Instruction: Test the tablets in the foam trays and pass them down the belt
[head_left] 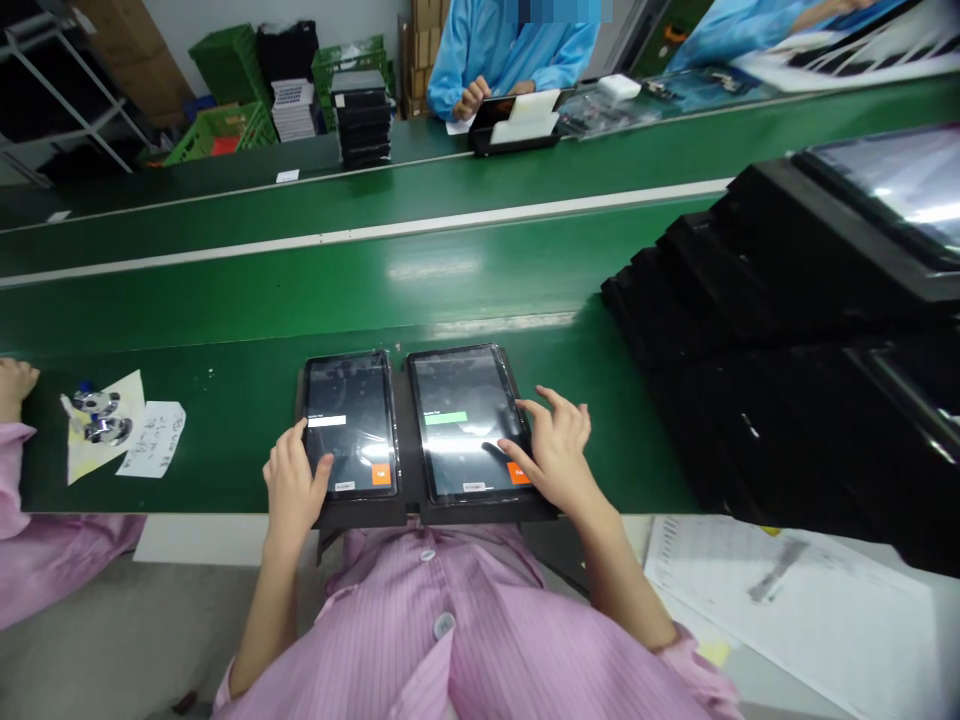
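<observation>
Two tablets with dark lit screens lie side by side on black trays at the bench's near edge. My left hand [294, 480] rests by the left edge of the left tablet [349, 390], fingers stretched along its side and thumb apart over the glass. That screen shows a white bar and an orange button. Fingers spread, my right hand [559, 445] is at the right edge of the right tablet [459, 375], its thumb over the screen near an orange button. A green bar glows on this screen. Whether the thumb touches the glass, I cannot tell.
On the right rises a tall stack of black trays [750, 410] topped by a tablet. Panda-patterned items [109, 430] and a handwritten note [154, 440] lie left. A co-worker in a blue smock [517, 50] handles a device across the green belt. Another person's hand [15, 385] is far left.
</observation>
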